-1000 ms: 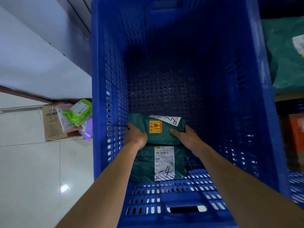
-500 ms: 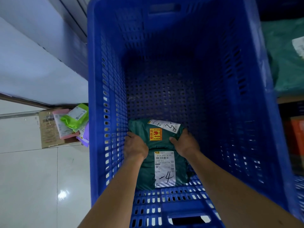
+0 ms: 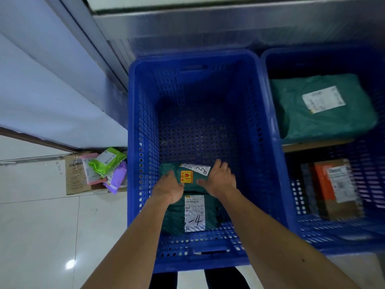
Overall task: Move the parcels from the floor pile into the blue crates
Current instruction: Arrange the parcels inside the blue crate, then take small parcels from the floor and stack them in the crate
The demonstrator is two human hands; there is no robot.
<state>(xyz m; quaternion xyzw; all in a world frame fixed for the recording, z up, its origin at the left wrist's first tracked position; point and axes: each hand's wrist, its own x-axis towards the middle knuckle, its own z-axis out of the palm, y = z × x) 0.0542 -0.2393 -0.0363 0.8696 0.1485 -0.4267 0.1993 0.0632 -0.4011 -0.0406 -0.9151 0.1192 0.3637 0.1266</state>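
A dark green parcel point(image 3: 176, 217) with a white label marked "3-4" and an orange sticker lies on the floor of the big blue crate point(image 3: 133, 122), at its near end. Both my arms reach down into the crate. My left hand point(image 3: 168, 189) hovers over the parcel's left side with its fingers relaxed. My right hand point(image 3: 220, 180) is over the parcel's right side, fingers spread and straight. Neither hand grips the parcel. The floor pile point(image 3: 104, 170) of green, pink and purple bags on a flat cardboard box lies left of the crate.
A second blue crate point(image 3: 291, 205) stands to the right; it holds a large green parcel point(image 3: 320, 109) and an orange and brown box point(image 3: 333, 188). A wall and a metal frame run behind the crates. White tiled floor point(image 3: 41, 236) spreads to the left.
Both hands have let go of the green parcel and opened above it. My head has risen, so the second crate and the wall behind have come into view.
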